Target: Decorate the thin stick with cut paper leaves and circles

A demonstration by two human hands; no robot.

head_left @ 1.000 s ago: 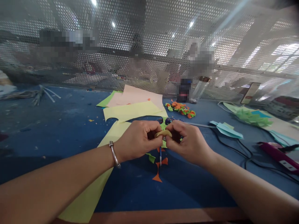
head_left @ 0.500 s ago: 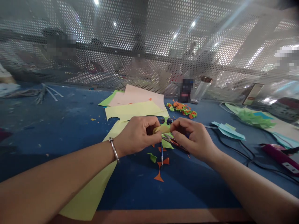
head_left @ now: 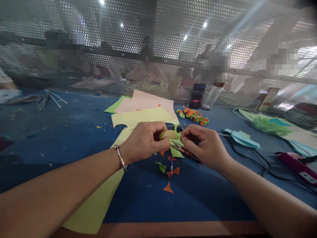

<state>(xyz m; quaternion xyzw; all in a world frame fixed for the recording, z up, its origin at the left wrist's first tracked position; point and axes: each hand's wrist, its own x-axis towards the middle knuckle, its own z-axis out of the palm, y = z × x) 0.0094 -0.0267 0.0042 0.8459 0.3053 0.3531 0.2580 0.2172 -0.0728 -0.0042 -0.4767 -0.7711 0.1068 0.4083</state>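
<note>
My left hand [head_left: 151, 140] pinches a small curved piece of yellow paper [head_left: 171, 134] between thumb and fingers. A silver bangle is on that wrist. Just right of the paper, my right hand [head_left: 204, 142] has thumb and forefinger drawn together, a small gap from the paper's edge; whatever lies between those fingertips is hidden. Scissors [head_left: 186, 152] with orange and black handles lie below and between both hands, partly under the right one. A thin blue pen-like tool [head_left: 171, 165] rests closer to me, among orange paper scraps [head_left: 168, 188] and a green scrap [head_left: 161, 167].
Yellow sheets [head_left: 143, 117] and pink paper [head_left: 151, 99] lie behind the hands. Orange and green paper shapes [head_left: 193, 115] are piled back right. Further right are light-blue papers [head_left: 244, 138], black cables and a purple power strip [head_left: 297, 168]. A perforated screen [head_left: 158, 39] closes the back.
The right fingertips have come off the yellow paper, which now shows more of its rounded edge in my left hand. Both hands have otherwise barely shifted.
</note>
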